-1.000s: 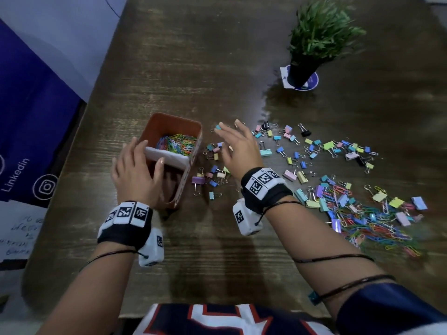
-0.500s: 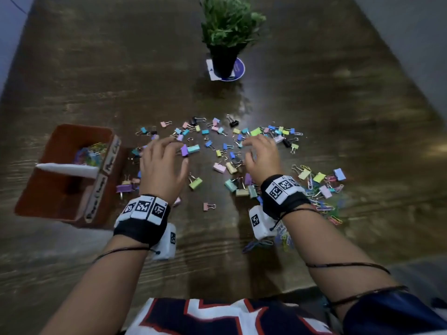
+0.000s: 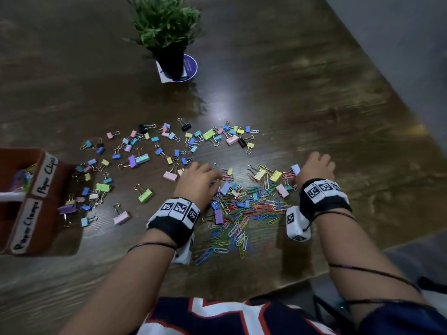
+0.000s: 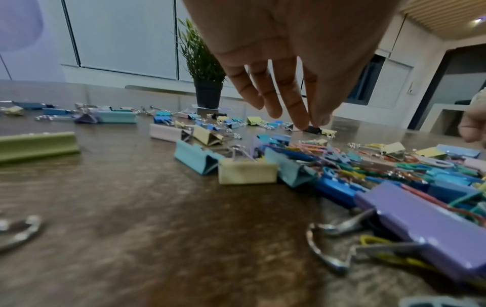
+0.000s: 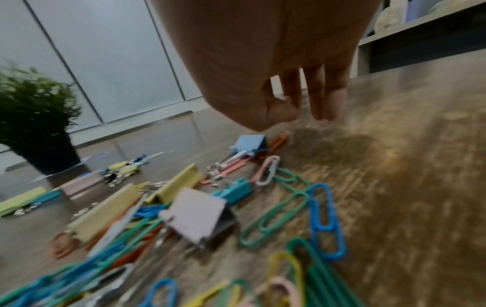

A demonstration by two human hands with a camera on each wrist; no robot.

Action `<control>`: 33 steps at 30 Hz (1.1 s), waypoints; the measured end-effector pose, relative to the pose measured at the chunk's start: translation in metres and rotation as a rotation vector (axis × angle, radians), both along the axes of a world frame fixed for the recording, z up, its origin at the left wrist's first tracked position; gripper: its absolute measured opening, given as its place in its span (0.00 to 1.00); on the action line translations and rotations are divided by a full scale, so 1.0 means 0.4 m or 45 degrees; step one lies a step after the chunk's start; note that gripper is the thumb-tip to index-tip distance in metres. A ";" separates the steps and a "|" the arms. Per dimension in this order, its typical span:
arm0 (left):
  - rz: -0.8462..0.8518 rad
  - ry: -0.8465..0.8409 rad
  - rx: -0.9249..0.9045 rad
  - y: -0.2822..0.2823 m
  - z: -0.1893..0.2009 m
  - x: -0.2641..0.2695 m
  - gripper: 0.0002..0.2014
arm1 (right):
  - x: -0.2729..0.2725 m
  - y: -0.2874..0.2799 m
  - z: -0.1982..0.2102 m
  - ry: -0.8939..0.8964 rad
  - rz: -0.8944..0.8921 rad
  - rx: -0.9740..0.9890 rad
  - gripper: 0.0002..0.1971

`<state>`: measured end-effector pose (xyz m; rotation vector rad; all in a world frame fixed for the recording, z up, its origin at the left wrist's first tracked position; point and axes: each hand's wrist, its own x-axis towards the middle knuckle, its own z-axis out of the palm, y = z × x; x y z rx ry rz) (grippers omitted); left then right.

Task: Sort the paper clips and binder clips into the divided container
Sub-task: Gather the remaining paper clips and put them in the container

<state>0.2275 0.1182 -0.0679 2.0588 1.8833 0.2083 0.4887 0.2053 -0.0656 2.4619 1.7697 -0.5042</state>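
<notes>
From the head view, the tabletop point(image 3: 278, 97) is seen strewn with binder clips point(image 3: 145, 160) across its middle, while a dense heap of paper clips point(image 3: 244, 213) is gathered nearer the near edge. The divided container point(image 3: 46, 197) is set at the left edge, with a few paper clips seen in its far compartment, labelled "Paper Clips"; the near one is labelled "Paper Clamps". The left hand point(image 3: 197, 181) is placed at the left side of the heap, its fingers bent down onto the clips at the heap's far rim; whether anything is pinched cannot be told here. The right hand point(image 3: 314, 166) is lowered at the heap's right side, knuckles up, with a pale blue binder clip point(image 3: 295, 169) just beside its thumb. A potted plant point(image 3: 167, 32) is stood towards the far edge.

In the left wrist view, the left hand point(image 4: 284, 68) is shown with fingers extended and relaxed, pointed down; nothing is grasped. Binder clips point(image 4: 247, 173) and paper clips point(image 4: 373, 166) are spread below and to the right of the fingertips point(image 4: 302, 122).

In the right wrist view, the right hand point(image 5: 276, 83) is seen with fingers straight and hanging loosely, nothing held. The pale blue binder clip point(image 5: 249, 145) is found just under the thumb, apart from the fingertips point(image 5: 326, 112), which are poised over bare wood. Paper clips point(image 5: 323, 220) are scattered nearer the camera.
</notes>
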 end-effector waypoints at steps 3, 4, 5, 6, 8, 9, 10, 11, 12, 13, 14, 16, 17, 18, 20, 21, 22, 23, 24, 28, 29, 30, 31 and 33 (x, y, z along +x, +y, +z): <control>0.021 0.064 -0.050 0.022 -0.010 0.021 0.14 | 0.034 -0.002 -0.025 0.024 -0.045 -0.091 0.22; 0.026 0.080 -0.060 0.030 -0.013 0.027 0.14 | 0.037 -0.001 -0.029 0.022 -0.004 -0.108 0.20; 0.030 0.097 -0.071 0.038 -0.014 0.031 0.14 | 0.038 0.002 -0.030 0.021 0.043 -0.122 0.19; 0.032 0.113 -0.087 0.045 -0.016 0.036 0.14 | 0.037 0.005 -0.026 0.024 0.078 -0.140 0.19; 0.042 0.143 -0.112 0.056 -0.018 0.044 0.14 | 0.034 0.012 -0.019 0.018 0.130 -0.183 0.21; 0.048 0.153 -0.118 0.060 -0.019 0.046 0.14 | 0.033 0.016 -0.015 0.013 0.149 -0.195 0.22; 0.053 0.159 -0.122 0.062 -0.021 0.046 0.13 | 0.033 0.021 -0.013 0.009 0.167 -0.198 0.21; 0.058 0.164 -0.124 0.066 -0.023 0.045 0.12 | 0.035 0.027 -0.011 0.006 0.184 -0.194 0.20; 0.063 0.165 -0.131 0.067 -0.023 0.044 0.11 | 0.037 0.033 -0.009 0.001 0.200 -0.190 0.18; 0.067 0.162 -0.141 0.068 -0.024 0.043 0.11 | 0.041 0.040 -0.008 -0.001 0.217 -0.187 0.15; 0.069 0.160 -0.148 0.070 -0.023 0.042 0.10 | 0.045 0.047 -0.006 -0.003 0.232 -0.185 0.13; 0.069 0.155 -0.162 0.073 -0.021 0.042 0.10 | 0.051 0.062 -0.002 0.010 0.243 -0.186 0.11; 0.070 0.151 -0.167 0.076 -0.022 0.041 0.10 | 0.053 0.068 0.000 0.027 0.236 -0.185 0.11; 0.070 0.148 -0.174 0.077 -0.023 0.040 0.09 | 0.053 0.073 0.003 0.041 0.224 -0.190 0.10; 0.055 0.158 -0.183 0.078 -0.024 0.039 0.09 | 0.053 0.080 0.008 0.046 0.205 -0.220 0.10; 0.042 0.171 -0.184 0.079 -0.025 0.038 0.08 | 0.053 0.082 0.010 0.047 0.199 -0.244 0.10; 0.032 0.183 -0.186 0.078 -0.025 0.037 0.08 | 0.054 0.084 0.012 0.047 0.188 -0.268 0.10; 0.026 0.189 -0.187 0.079 -0.025 0.035 0.07 | 0.055 0.086 0.014 0.042 0.173 -0.280 0.10; 0.024 0.187 -0.192 0.080 -0.023 0.032 0.07 | 0.058 0.087 0.017 0.036 0.158 -0.278 0.10; 0.061 0.104 -0.243 0.088 -0.019 0.013 0.05 | 0.058 0.089 0.033 0.103 0.028 -0.082 0.07; 0.077 0.078 -0.245 0.089 -0.019 0.008 0.05 | 0.052 0.088 0.038 0.136 0.005 -0.014 0.08; 0.097 0.054 -0.239 0.088 -0.018 0.004 0.05 | 0.042 0.087 0.045 0.183 0.000 0.038 0.09; 0.122 0.028 -0.228 0.087 -0.018 0.000 0.05 | 0.031 0.086 0.051 0.256 0.019 0.071 0.10; 0.169 -0.031 -0.195 0.084 -0.016 -0.004 0.06 | 0.004 0.080 0.055 0.469 0.121 0.081 0.09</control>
